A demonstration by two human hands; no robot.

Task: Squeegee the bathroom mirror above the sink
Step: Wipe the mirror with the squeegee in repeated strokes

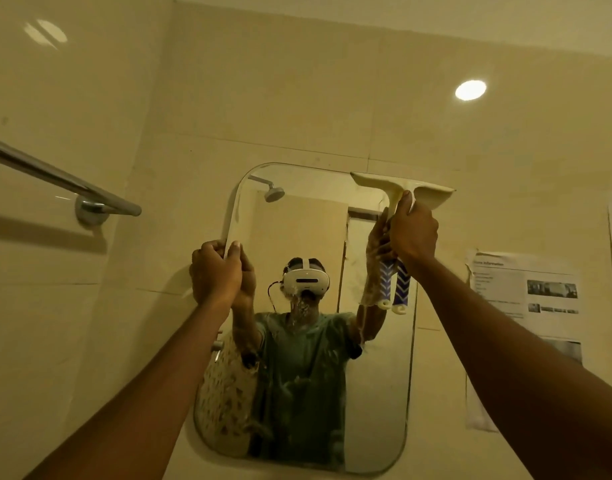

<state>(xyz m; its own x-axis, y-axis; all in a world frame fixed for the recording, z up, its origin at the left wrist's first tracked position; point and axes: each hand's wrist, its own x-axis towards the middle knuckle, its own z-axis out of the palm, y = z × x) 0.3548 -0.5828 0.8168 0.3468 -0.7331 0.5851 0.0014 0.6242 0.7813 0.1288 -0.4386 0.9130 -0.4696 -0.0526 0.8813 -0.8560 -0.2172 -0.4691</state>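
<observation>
— One squeegee [396, 188]: what does it look like, and where is it?
— Cream blade, blue-and-white zigzag handle; the blade sits at the mirror [377, 393]'s top right corner. Wet streaks smear the glass. Beige tiled wall, towel rail [62, 178] on the left.
— Hands?
— The right hand [413, 233] grips the handle; the left hand [212, 271] curls over the mirror's left edge.

Location type: bathroom. Indicators:
- Glossy cream wall tiles [263, 116] with visible joint lines, showing a round light glare [470, 90].
- A frameless wall mirror [377, 393] with rounded corners.
- A chrome towel rail [55, 174] fixed to the left wall.
- A shower head [274, 192], visible as a reflection in the mirror.
- Printed notices [526, 292] stuck to the right-hand wall.
</observation>
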